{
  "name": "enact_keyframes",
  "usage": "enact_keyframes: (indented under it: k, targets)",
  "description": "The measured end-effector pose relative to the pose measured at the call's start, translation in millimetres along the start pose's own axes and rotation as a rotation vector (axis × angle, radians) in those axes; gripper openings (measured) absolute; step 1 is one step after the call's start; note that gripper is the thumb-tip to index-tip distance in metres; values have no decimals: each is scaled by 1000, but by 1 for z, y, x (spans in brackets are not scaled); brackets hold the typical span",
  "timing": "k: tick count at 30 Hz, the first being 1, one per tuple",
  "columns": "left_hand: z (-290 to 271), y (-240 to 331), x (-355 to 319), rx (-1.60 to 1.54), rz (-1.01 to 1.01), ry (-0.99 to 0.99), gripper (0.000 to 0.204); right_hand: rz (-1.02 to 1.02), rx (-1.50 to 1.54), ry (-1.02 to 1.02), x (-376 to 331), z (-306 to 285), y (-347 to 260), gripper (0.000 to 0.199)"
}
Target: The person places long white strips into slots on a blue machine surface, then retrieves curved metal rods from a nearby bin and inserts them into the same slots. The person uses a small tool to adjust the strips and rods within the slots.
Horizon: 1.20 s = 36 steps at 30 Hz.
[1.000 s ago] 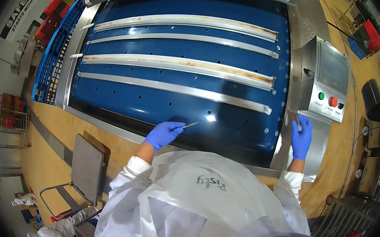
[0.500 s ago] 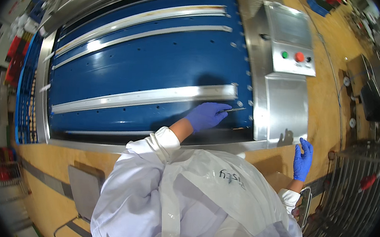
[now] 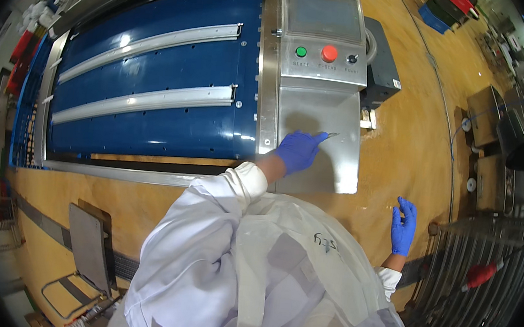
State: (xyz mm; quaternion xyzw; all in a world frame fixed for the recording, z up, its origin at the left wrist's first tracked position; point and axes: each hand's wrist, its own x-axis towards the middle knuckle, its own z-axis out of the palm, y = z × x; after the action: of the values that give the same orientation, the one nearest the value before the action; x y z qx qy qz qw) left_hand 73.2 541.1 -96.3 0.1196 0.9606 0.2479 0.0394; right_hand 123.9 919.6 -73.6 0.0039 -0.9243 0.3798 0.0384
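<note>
We are pinching a slim tool (image 3: 333, 135) (likely light, stiff, best held behind its tip) in our left hand (image 3: 298, 152); our right hand (image 3: 403, 226) is hanging with fingers parted.

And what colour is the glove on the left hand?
Blue, leaning purple. The left hand shows it best in the head view.

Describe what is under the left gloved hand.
A stainless-steel panel shows around the left gloved hand, which grips a thin metal tool. The area directly beneath the glove is covered, so anything there cannot be seen.
</note>
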Motion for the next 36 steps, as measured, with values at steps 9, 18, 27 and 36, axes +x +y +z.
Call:
enact_keyframes:
  k: [9, 18, 27, 36]
  targets:
    - [114, 109, 19, 298, -169, 284, 52, -113, -10, -182, -30, -125, 98, 33]
    - [139, 134, 30, 346, -310, 533, 58, -14, -54, -222, 22, -199, 219, 31]
    - [230, 333, 92, 57, 45, 378, 61, 6, 41, -350, 135, -291, 379, 31]
    - [253, 393, 241, 182, -109, 404, 60, -38, 65, -578, 300, -269, 462, 27]
